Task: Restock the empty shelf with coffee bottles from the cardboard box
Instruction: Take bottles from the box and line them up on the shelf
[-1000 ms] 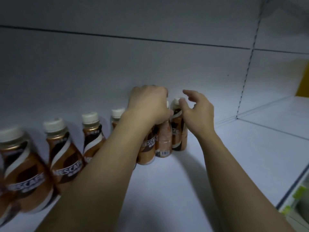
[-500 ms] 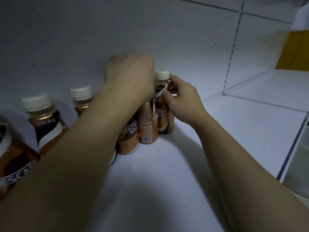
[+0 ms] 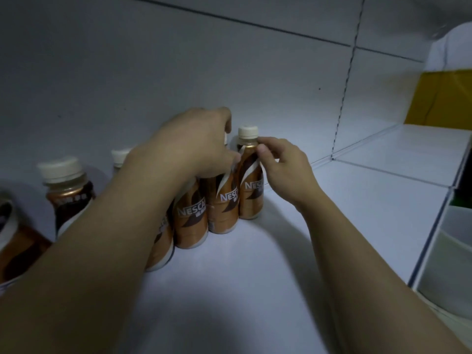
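A row of brown coffee bottles with cream caps stands along the back of the white shelf (image 3: pixel 229 290). My right hand (image 3: pixel 283 169) pinches the neck of the rightmost bottle (image 3: pixel 250 182) with thumb and fingers. My left hand (image 3: pixel 194 141) is cupped over the tops of the neighbouring bottles (image 3: pixel 222 205), hiding their caps. Their labels face me. More bottles (image 3: pixel 67 192) stand to the left, partly hidden by my left forearm. The cardboard box is out of view.
The shelf's white back wall (image 3: pixel 153 60) rises just behind the bottles. A perforated upright (image 3: pixel 342 103) divides it from the adjoining bay (image 3: pixel 408 154) on the right. Something yellow (image 3: pixel 444 98) stands at the far right. A lower shelf edge (image 3: pixel 434 251) shows at right.
The view has shifted closer and up. The rightmost bottles now show their labels to the front. My right hand has slid from the bottle's body up to its neck.
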{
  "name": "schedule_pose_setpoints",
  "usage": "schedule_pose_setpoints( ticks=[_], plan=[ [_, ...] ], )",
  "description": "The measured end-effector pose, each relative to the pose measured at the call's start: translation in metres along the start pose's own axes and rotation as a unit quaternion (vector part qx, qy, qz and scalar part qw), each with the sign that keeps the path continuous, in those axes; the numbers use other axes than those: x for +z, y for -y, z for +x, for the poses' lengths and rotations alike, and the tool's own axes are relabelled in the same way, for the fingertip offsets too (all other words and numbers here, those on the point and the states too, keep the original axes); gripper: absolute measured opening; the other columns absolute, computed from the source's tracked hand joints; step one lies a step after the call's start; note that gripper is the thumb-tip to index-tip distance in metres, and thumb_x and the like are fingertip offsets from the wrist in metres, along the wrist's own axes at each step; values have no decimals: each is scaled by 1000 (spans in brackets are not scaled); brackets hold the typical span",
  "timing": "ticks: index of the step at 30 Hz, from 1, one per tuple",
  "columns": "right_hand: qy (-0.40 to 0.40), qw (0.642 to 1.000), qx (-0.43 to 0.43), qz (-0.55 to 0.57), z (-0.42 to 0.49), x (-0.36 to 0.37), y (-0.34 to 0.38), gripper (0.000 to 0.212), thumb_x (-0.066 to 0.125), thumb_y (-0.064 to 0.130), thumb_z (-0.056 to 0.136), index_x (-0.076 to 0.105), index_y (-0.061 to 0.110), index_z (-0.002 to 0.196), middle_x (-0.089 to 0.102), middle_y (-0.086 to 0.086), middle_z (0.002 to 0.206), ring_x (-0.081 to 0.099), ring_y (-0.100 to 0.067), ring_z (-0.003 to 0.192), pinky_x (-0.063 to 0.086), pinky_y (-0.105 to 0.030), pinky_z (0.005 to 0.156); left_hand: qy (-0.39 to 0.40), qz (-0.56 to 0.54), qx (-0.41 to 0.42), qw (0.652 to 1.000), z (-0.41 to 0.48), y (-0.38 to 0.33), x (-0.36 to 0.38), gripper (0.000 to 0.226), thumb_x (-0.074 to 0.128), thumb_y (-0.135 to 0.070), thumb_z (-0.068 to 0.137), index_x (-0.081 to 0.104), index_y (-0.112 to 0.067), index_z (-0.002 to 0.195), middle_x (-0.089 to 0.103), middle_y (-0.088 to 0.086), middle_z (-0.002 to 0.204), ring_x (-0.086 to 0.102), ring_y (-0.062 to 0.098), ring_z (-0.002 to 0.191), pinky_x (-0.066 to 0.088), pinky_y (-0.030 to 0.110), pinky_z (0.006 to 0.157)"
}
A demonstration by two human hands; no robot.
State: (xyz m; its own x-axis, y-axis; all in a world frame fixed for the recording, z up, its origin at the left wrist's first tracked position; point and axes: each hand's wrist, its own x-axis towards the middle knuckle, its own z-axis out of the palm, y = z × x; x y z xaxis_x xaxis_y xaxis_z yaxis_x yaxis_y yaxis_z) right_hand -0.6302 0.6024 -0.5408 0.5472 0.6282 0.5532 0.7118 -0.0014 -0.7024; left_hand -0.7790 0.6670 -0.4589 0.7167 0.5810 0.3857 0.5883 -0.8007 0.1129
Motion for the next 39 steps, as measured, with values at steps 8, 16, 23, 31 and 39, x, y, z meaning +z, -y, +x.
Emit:
schedule_pose_setpoints(
  ticks=[8,16,23,31,39],
  plan=[
    [124,991,48,-6,-7,-1,-8,32,48,16,97,61,23,126,70,-2,114,66,-20,102,55,-45,92,-63,8,6,998,1,0,8,37,74,-28,81,55,-20,112,49,4,96,51,25,89,40,36,69],
    [82,993,72,36,-6,9,-14,29,55,18,95,63,22,123,71,-6,108,69,-23,98,57,-47,87,-72,-5,16,997,3,2,7,38,77,-27,78,59,-22,111,60,4,105,55,24,92,43,35,71],
    [141,985,82,63,-6,3,-18,45,65,9,89,56,24,130,66,-6,118,67,-22,103,55,-45,93,-66,15,15,998,3,3,6,41,75,-31,79,57,-24,116,61,3,107,56,24,94,46,35,75],
    [135,988,70,29,-9,5,-14,52,66,7,88,50,27,134,62,-6,126,66,-21,103,54,-39,93,-73,84,36,993,2,3,9,51,78,-35,73,52,-26,115,60,3,107,56,25,96,39,36,80],
    [132,989,67,16,-11,5,-8,53,64,6,90,48,24,137,62,-6,128,62,-21,110,49,-29,88,-115,142,39,982,0,1,22,47,72,-27,77,49,-22,118,58,7,109,55,28,98,36,39,87]
  ],
)
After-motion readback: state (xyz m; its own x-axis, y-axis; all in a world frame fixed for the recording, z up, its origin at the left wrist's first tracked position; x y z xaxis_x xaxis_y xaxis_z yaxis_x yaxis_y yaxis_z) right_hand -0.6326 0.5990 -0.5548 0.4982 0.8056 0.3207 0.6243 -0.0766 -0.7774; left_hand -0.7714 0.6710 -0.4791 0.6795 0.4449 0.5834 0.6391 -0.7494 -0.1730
